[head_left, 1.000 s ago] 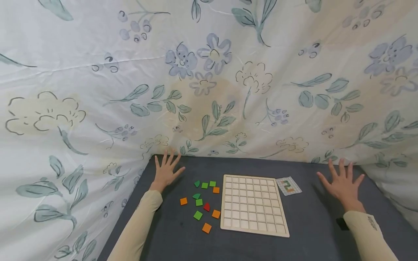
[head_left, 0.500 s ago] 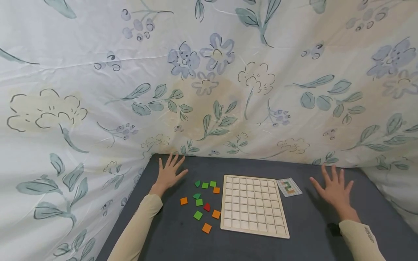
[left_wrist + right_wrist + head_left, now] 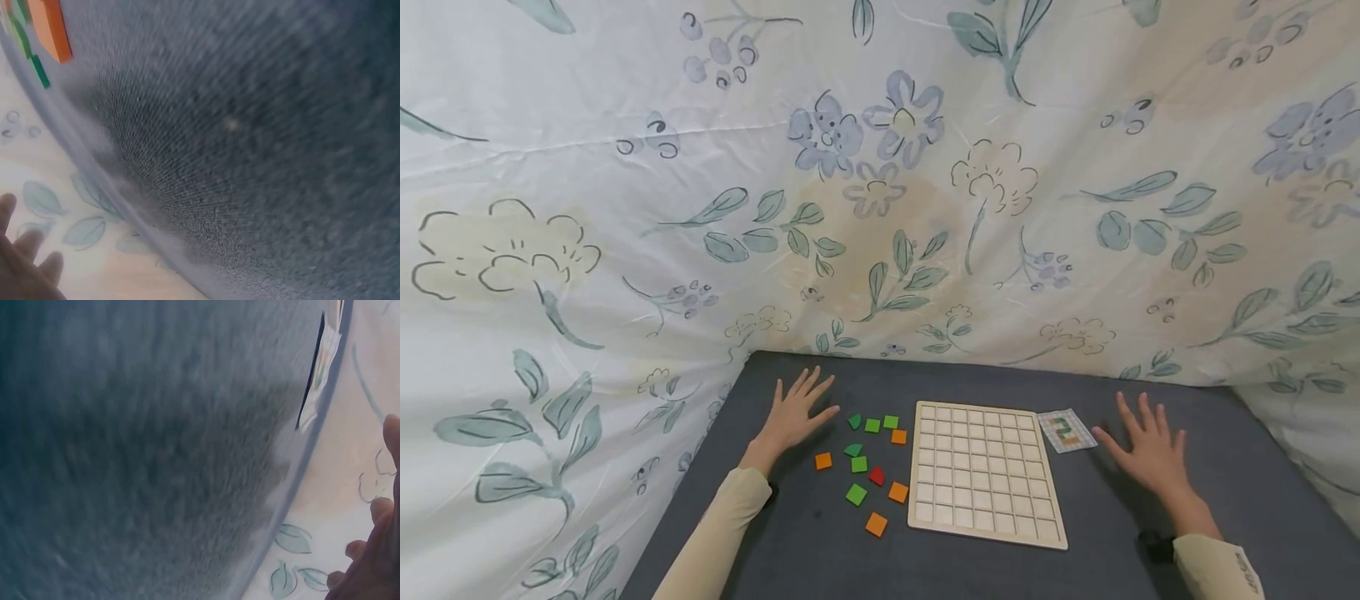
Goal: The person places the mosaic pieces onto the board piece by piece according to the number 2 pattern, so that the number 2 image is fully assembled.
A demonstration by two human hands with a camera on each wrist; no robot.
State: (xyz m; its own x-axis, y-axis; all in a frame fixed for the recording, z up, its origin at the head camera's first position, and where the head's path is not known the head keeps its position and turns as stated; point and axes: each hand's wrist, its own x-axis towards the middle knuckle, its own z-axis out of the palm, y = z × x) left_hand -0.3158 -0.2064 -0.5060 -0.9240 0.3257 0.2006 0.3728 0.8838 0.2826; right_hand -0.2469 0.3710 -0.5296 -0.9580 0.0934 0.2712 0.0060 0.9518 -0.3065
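Observation:
My left hand hovers with spread fingers over the dark table, left of several loose coloured pieces, holding nothing. Among these are green squares, orange squares, dark green rounded pieces and one red piece. Right of them lies a wooden grid board whose cells are bare. A small printed card touches or nearly touches the board's upper right corner. My right hand, fingers spread and holding nothing, is just right of the card. In the left wrist view an orange square shows at the upper left.
A floral cloth hangs behind the table and along both its sides. The table's far edge runs close beyond both hands.
Both hands have come back from the far edge. The right hand has moved left towards the card, and the left hand slightly right towards the pieces. Board, card and pieces lie as before.

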